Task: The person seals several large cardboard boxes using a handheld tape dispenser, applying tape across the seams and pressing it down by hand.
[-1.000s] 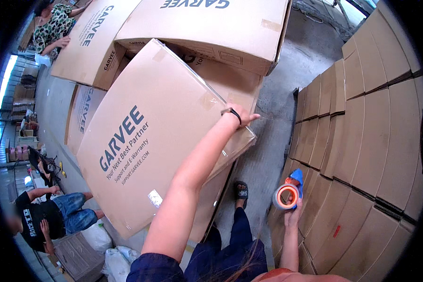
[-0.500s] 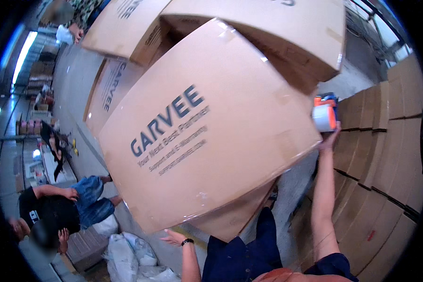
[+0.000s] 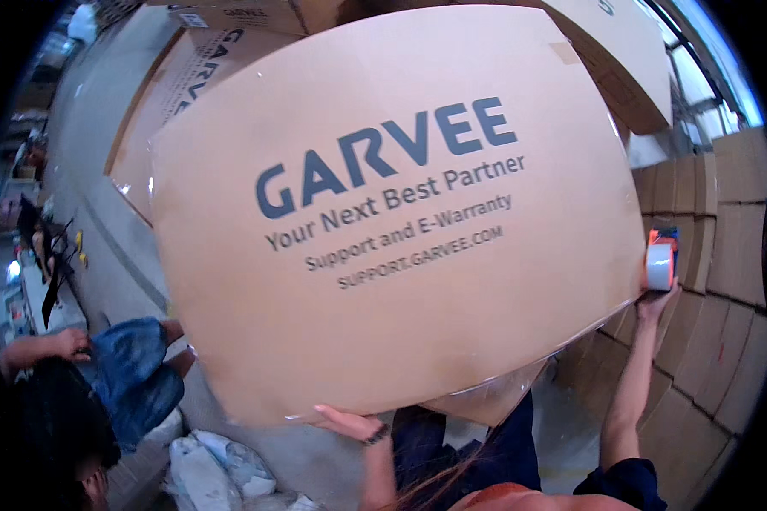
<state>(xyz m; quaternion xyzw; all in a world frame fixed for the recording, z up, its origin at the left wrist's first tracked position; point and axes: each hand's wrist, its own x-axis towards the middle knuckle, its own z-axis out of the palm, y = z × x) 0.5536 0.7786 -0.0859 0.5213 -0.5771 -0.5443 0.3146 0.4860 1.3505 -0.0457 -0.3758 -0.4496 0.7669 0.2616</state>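
Observation:
A large brown carton (image 3: 383,332) with dark print fills the middle of the view, clear tape shining along its lower edge. At that lower edge my left hand (image 3: 349,422) lies with fingers stretched out, touching the cardboard; a dark band circles the wrist. My right hand (image 3: 656,300) is closed round a tape dispenser (image 3: 660,266) with a white roll and orange and blue parts. It is held against the carton's right side, and part of my grip is hidden behind the dispenser. Beneath the carton, another brown box (image 3: 486,400) shows partly, in front of my legs.
More cartons lie beyond, one at the far left (image 3: 158,106) and one at the far right (image 3: 618,51). Stacked flat cardboard (image 3: 707,281) lines the right side. A person in denim shorts (image 3: 136,375) is at the left, near white plastic bags (image 3: 222,468).
The carton has turned clockwise and appears larger and closer. My left hand has come up against its lower edge. My right hand with the tape dispenser has shifted right and lower in view.

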